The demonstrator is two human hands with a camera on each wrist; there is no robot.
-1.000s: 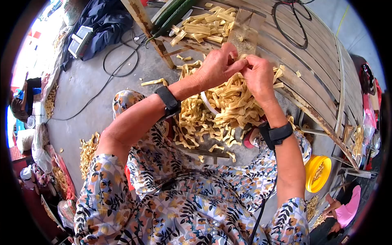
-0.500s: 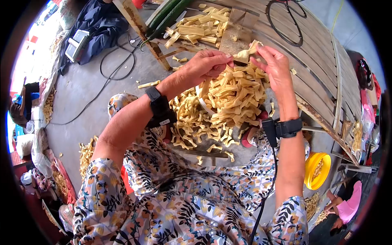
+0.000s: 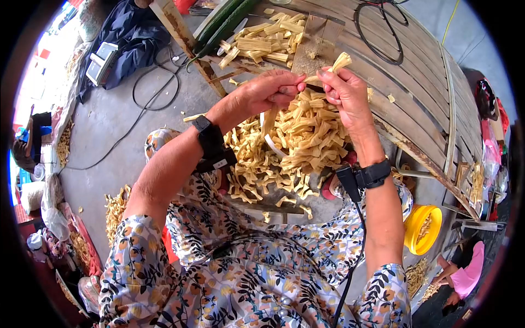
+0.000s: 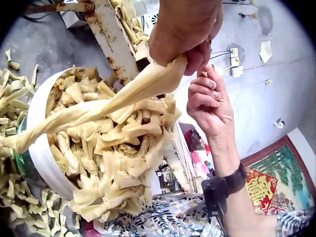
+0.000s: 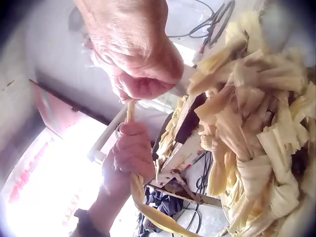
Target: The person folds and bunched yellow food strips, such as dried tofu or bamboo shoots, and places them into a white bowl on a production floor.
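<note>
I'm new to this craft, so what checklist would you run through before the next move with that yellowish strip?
1. Left grip holding the strip: ok.
2. Right grip holding the strip: ok; an end sticks out beyond it.
3. Strip not touching the bucket: cannot tell; it crosses the rim in the left wrist view.
4. Bucket with room to spare: not ok; knotted pieces heap above the rim.
5. Floor free of pieces: not ok; some lie scattered.
6. Flat strips available: ok, a pile shows.
</note>
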